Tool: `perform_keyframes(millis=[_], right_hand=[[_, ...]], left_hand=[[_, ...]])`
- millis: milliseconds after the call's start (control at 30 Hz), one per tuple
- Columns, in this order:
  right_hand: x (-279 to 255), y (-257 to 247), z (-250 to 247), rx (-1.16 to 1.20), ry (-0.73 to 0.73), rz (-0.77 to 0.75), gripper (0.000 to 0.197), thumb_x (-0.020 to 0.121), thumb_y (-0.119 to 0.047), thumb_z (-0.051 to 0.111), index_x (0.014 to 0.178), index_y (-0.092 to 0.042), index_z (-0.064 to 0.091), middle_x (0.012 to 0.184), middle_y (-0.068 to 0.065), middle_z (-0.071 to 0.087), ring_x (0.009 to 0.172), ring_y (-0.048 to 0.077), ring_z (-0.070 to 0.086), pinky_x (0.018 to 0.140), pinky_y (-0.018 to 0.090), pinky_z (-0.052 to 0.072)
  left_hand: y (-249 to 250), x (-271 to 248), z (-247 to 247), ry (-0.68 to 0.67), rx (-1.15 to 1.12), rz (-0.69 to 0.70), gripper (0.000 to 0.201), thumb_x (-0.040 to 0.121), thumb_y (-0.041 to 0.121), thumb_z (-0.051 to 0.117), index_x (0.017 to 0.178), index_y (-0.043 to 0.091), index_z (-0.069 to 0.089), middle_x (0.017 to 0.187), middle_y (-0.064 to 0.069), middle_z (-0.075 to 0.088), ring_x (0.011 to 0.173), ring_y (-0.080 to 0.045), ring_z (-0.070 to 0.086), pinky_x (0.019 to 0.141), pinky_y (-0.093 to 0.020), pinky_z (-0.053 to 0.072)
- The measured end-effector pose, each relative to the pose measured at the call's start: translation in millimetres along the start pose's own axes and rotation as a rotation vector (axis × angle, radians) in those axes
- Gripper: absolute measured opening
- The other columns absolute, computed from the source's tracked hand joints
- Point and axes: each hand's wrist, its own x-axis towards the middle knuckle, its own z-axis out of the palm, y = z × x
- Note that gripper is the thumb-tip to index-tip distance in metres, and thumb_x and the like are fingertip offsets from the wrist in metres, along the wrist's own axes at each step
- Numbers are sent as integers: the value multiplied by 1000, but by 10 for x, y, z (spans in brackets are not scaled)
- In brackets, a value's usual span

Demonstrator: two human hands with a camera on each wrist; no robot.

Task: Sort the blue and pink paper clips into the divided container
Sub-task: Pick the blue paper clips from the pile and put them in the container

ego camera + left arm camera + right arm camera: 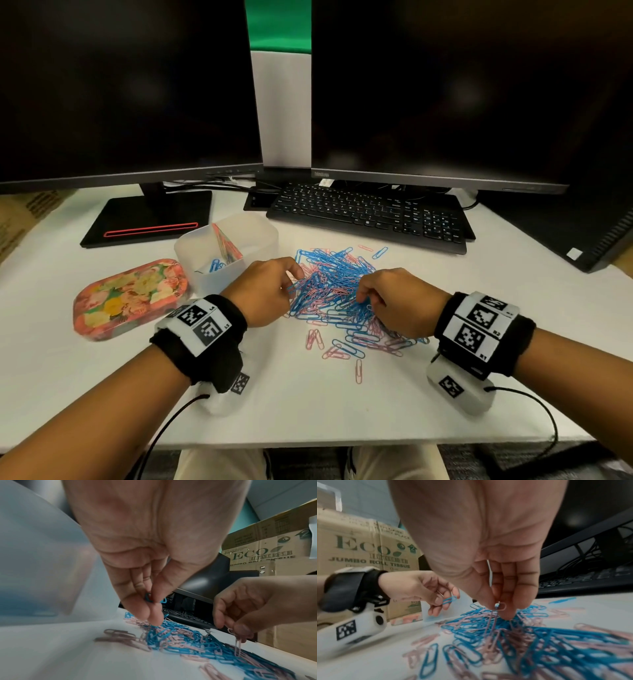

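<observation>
A mixed pile of blue and pink paper clips (337,291) lies on the white desk. My left hand (293,279) hovers over the pile's left edge and pinches a blue paper clip (148,599) between thumb and fingers. Over the pile's right side, my right hand (364,298) pinches pink paper clips (499,606) that hang down into the heap. The translucent divided container (260,236) stands left of the pile, just beyond my left hand. A few blue clips (215,265) lie in its near compartment. What the far compartment holds is hidden.
A floral lid (130,298) lies left of the container. A black keyboard (370,216) and two monitors stand behind the pile, and a monitor base (147,219) sits at the back left. Loose clips (358,371) are scattered toward the desk's front edge.
</observation>
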Motion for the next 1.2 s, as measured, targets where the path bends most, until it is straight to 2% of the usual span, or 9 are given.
perform_keyframes(millis=[67, 133, 267, 400, 500, 633, 833, 1000, 1200], right_hand=[[9, 55, 29, -53, 26, 14, 41, 83, 2, 45, 109, -23, 64, 105, 1, 64, 97, 22, 58, 83, 32, 50], [-5, 70, 61, -84, 53, 1, 36, 84, -1, 47, 108, -21, 63, 112, 3, 62, 100, 24, 58, 85, 35, 50], [-102, -89, 111, -72, 38, -158, 18, 84, -16, 53, 96, -21, 66, 100, -2, 61, 92, 19, 58, 82, 33, 49], [-130, -247, 229, -119, -68, -240, 17, 84, -22, 58, 97, -20, 69, 100, -1, 65, 94, 18, 59, 83, 33, 49], [-68, -290, 285, -115, -89, -226, 22, 85, -19, 56, 104, -20, 68, 104, 1, 67, 99, 20, 59, 83, 31, 47], [-9, -329, 306, -57, -117, -175, 32, 82, -8, 52, 108, -24, 63, 101, 1, 67, 97, 22, 60, 79, 30, 48], [28, -339, 321, 11, -137, -125, 35, 82, -3, 50, 108, -24, 62, 96, -1, 65, 89, 19, 59, 79, 31, 51], [24, -342, 329, 9, -146, -121, 35, 84, -1, 47, 109, -22, 62, 84, -8, 56, 81, 12, 51, 70, 23, 41], [13, -361, 273, -26, -125, -158, 28, 83, -7, 56, 107, -20, 62, 105, -2, 59, 97, 17, 54, 84, 28, 46]], left_hand=[[8, 0, 11, -13, -5, 19, 43, 80, -5, 59, 108, 29, 58, 85, -1, 70, 70, -9, 60, 64, -19, 44], [18, 6, 26, -18, -6, 38, 42, 82, -3, 56, 102, 34, 59, 81, -2, 68, 69, -11, 57, 64, -21, 43], [99, 16, 73, -60, -24, 28, 28, 89, 5, 46, 84, 26, 63, 70, 9, 57, 64, -7, 52, 57, -15, 37], [167, 52, 139, -93, 64, 30, 16, 92, 18, 49, 84, 17, 63, 82, 2, 62, 82, -18, 56, 70, -27, 42], [168, 57, 182, -121, 234, 78, 15, 88, 20, 52, 91, 19, 66, 91, -2, 66, 87, -22, 60, 73, -27, 48], [159, 82, 213, -154, 371, 95, 14, 82, 17, 58, 90, 23, 68, 91, 1, 63, 83, -19, 56, 70, -23, 40], [157, 93, 204, -146, 380, 78, 8, 82, 16, 59, 85, 19, 66, 85, 1, 59, 78, -21, 54, 65, -24, 39], [133, 58, 206, -153, 357, 61, 10, 83, 14, 56, 83, 21, 64, 83, 1, 59, 79, -22, 56, 65, -25, 41], [116, 30, 148, -78, 290, 30, 11, 85, 15, 57, 90, 20, 66, 97, -6, 66, 88, -25, 63, 76, -30, 51]])
